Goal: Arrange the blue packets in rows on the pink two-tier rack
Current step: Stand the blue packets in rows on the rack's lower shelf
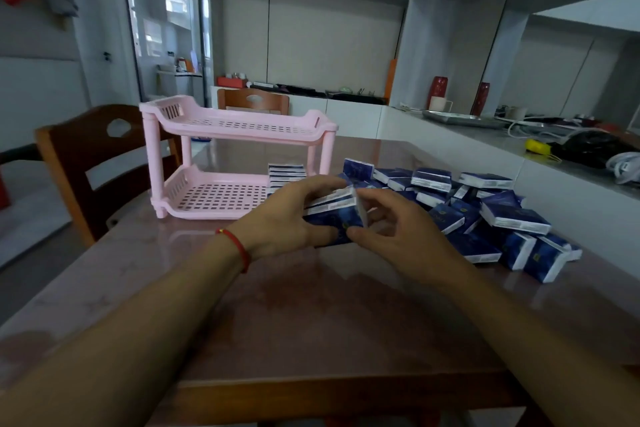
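A pink two-tier rack [194, 121] stands on the table at the left. Its top tier holds nothing. A short row of blue packets [286, 173] stands at the right end of its lower tier. Just in front of the rack, my left hand [284, 218] grips a small stack of blue packets [334, 215] from the left. My right hand [398, 225] holds the same stack from the right, thumb against its near face. A loose pile of several blue packets [485, 215] lies on the table to the right.
The reddish glossy table [311, 315] spreads toward me. A wooden chair [90, 163] stands at its left and another chair [252, 100] behind the rack. A grey counter [485, 139] at the right carries cups, cables and a yellow object [536, 146].
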`<state>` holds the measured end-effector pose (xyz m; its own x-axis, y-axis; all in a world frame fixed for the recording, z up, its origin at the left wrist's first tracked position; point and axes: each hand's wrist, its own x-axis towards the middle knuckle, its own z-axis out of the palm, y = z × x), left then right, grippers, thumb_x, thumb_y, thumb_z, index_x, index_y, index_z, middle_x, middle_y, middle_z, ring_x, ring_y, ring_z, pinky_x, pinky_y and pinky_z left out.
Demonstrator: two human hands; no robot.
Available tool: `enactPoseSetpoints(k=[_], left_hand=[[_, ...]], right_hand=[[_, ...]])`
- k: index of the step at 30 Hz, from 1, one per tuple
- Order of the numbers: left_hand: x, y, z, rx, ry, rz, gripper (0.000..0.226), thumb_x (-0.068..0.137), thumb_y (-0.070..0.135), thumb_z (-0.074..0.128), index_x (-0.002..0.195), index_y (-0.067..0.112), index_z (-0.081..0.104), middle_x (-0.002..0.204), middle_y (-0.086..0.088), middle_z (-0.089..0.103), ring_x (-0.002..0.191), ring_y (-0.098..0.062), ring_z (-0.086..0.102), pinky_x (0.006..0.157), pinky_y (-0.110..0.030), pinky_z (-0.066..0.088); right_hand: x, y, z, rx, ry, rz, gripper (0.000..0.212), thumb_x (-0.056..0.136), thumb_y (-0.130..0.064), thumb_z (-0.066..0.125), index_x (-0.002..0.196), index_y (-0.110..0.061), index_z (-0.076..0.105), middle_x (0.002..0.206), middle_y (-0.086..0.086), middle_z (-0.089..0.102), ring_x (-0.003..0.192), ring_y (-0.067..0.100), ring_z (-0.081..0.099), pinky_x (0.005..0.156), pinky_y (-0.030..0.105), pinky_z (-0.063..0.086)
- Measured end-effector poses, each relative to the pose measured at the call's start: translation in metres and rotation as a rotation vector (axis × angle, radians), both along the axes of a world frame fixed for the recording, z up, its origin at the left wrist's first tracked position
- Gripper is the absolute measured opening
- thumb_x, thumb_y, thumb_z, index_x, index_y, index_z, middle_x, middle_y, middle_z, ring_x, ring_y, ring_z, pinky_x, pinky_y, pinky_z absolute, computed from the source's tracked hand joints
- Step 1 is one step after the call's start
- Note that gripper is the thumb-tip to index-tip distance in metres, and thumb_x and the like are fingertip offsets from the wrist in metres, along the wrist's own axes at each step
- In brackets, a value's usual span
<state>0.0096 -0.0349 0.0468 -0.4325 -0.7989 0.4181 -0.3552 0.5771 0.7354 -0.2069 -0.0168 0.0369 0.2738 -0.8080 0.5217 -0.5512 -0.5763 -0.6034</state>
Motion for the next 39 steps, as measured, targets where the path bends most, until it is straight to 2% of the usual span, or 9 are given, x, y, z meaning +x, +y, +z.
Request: enactPoseSetpoints(k=[3,6,9,12,15,20,25,33,39], left_hand=[[0.019,0.0,0.012,-0.033,-0.04,0.069,0.048,0.077,0.013,0.083,0.119,0.027,0.067,0.108,0.007,0.072,0.097,-0.007,0.069,0.085,-0.024,0.057],[0.043,0.0,0.026,-0.063,-0.088,0.168,0.039,0.077,0.014,0.083,0.111,0.027,0.071,0.1,0.007,0.072,0.089,-0.002,0.067,0.074,-0.014,0.053],[0.07,-0.004,0.031,-0.067,-0.089,0.311,0.037,0.076,0.012,0.082,0.11,0.024,0.069,0.099,0.008,0.071,0.088,-0.002,0.066,0.075,-0.016,0.052],[0.085,-0.008,0.028,-0.118,-0.159,0.46,0.042,0.074,0.019,0.083,0.111,0.027,0.064,0.104,0.009,0.068,0.091,-0.006,0.065,0.08,-0.023,0.053],[0.091,-0.017,0.021,-0.161,-0.178,0.595,0.047,0.075,0.017,0.083,0.117,0.023,0.062,0.111,0.006,0.064,0.097,-0.01,0.061,0.075,-0.014,0.045],[0.096,-0.039,0.007,-0.177,-0.219,0.717,0.054,0.081,0.017,0.079,0.13,0.025,0.057,0.132,-0.003,0.058,0.118,-0.022,0.058,0.098,-0.036,0.051],[0.098,-0.075,0.003,-0.045,-0.274,0.773,0.052,0.084,0.019,0.076,0.131,0.025,0.057,0.131,-0.005,0.063,0.116,-0.026,0.061,0.102,-0.045,0.051],[0.094,-0.125,0.011,0.086,-0.414,0.625,0.05,0.084,0.013,0.076,0.131,0.017,0.062,0.134,-0.007,0.06,0.122,-0.026,0.055,0.1,-0.029,0.041],[0.101,-0.138,0.008,0.069,-0.443,0.604,0.06,0.09,0.018,0.072,0.145,0.018,0.049,0.148,-0.008,0.048,0.135,-0.026,0.045,0.112,-0.032,0.034]], right_hand=[[0.018,-0.01,0.005,0.082,-0.1,0.105,0.049,0.083,-0.019,0.08,0.128,-0.028,0.062,0.112,-0.01,0.069,0.099,0.007,0.068,0.082,0.028,0.06],[0.035,-0.024,0.007,0.113,-0.114,0.118,0.042,0.086,-0.023,0.077,0.126,-0.026,0.062,0.111,-0.009,0.068,0.096,0.006,0.068,0.076,0.021,0.057],[0.046,-0.041,0.006,-0.021,-0.188,-0.05,0.007,0.092,-0.018,0.067,0.098,-0.017,0.067,0.089,-0.001,0.07,0.076,0.006,0.067,0.062,0.018,0.051],[0.053,-0.058,0.003,-0.158,-0.229,-0.289,0.01,0.092,-0.017,0.062,0.083,-0.013,0.063,0.072,-0.003,0.062,0.064,0.005,0.057,0.057,0.019,0.043],[0.058,-0.078,0.0,-0.138,-0.22,-0.343,0.006,0.09,-0.018,0.063,0.093,-0.013,0.061,0.081,-0.002,0.062,0.074,0.016,0.061,0.062,0.03,0.049],[0.07,-0.096,-0.02,-0.073,-0.184,-0.222,0.034,0.089,-0.022,0.068,0.119,-0.019,0.052,0.108,0.002,0.059,0.086,0.014,0.063,0.072,0.037,0.058],[0.072,-0.103,-0.029,-0.025,-0.046,-0.139,0.031,0.085,-0.031,0.067,0.107,-0.034,0.045,0.102,-0.006,0.052,0.088,0.013,0.06,0.077,0.043,0.057],[0.071,-0.111,-0.032,0.008,-0.06,-0.1,0.028,0.083,-0.034,0.065,0.105,-0.033,0.048,0.098,-0.009,0.051,0.086,0.012,0.06,0.077,0.044,0.057],[0.07,-0.118,-0.034,0.017,-0.053,-0.108,0.027,0.084,-0.03,0.066,0.105,-0.03,0.049,0.1,-0.005,0.053,0.088,0.014,0.061,0.076,0.037,0.055]])
